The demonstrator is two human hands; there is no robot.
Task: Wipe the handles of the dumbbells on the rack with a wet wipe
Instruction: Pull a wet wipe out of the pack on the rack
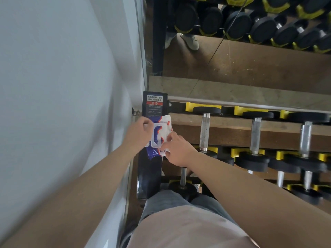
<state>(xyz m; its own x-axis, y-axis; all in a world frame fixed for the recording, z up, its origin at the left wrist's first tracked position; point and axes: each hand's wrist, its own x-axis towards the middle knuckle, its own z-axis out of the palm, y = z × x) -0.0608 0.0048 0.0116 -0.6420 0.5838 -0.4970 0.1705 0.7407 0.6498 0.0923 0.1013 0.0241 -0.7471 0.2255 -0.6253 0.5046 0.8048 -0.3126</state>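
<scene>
Opening wipe pack [160, 130]; handles [205, 133] unwiped.
My left hand [141, 134] grips it steady at the rack's [155, 106] left end so my right hand [179, 151], pinching the flap, can peel it; handles just beside.

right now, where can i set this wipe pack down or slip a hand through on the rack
Bare: the end post top by the wall, beyond the wipe pack. Hand room: gaps between the top-row handles. Crowded: the lower dumbbell heads.
</scene>
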